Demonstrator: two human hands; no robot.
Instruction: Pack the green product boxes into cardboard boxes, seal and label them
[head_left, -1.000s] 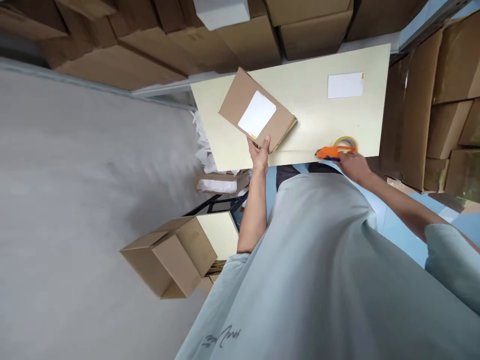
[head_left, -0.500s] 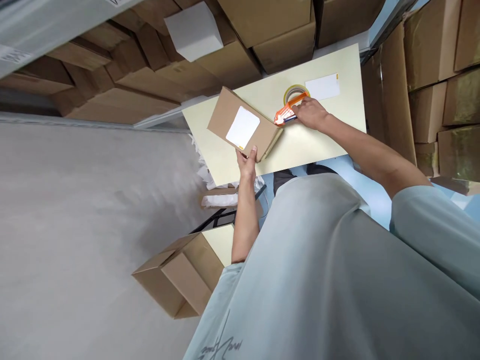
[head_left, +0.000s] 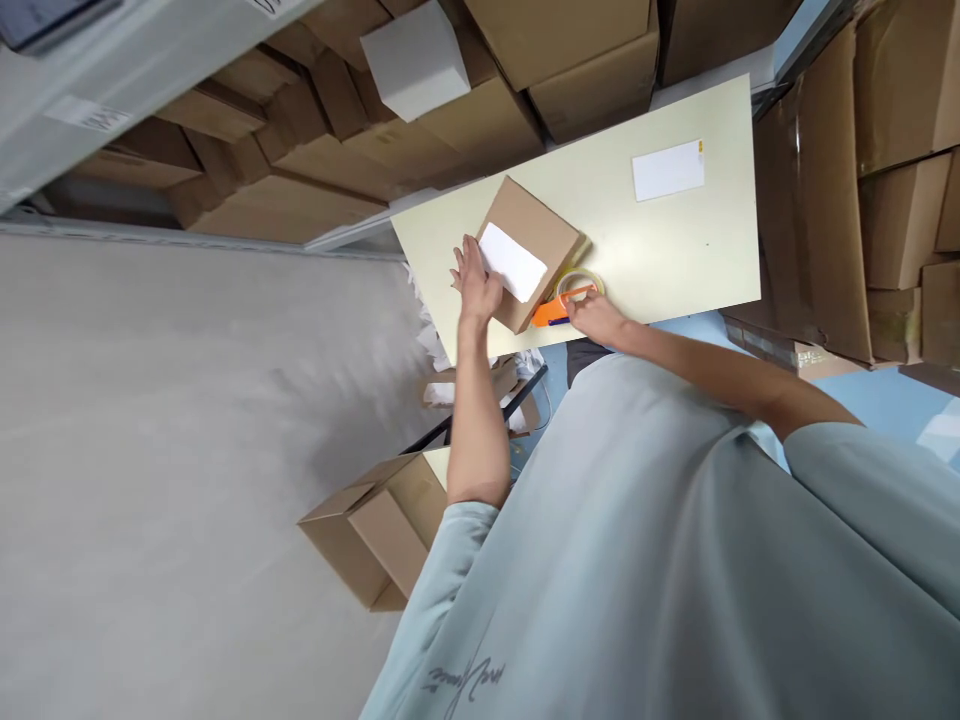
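On the pale table (head_left: 675, 250), a flat cardboard box (head_left: 536, 230) with a white label (head_left: 512, 262) lies near the front edge, the left hand (head_left: 474, 280) resting on its left side with fingers spread. Just beside the box, the right hand (head_left: 596, 318) is closed around an orange tape dispenser (head_left: 564, 303). A white sheet (head_left: 667, 169) lies well apart toward the far edge, with stacked cartons (head_left: 585, 60) beyond.

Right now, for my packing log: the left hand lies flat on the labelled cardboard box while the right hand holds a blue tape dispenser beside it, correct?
Not quite. The head view shows the tape dispenser is orange, not blue. Otherwise right: left hand flat on the cardboard box, right hand holding the dispenser beside it.
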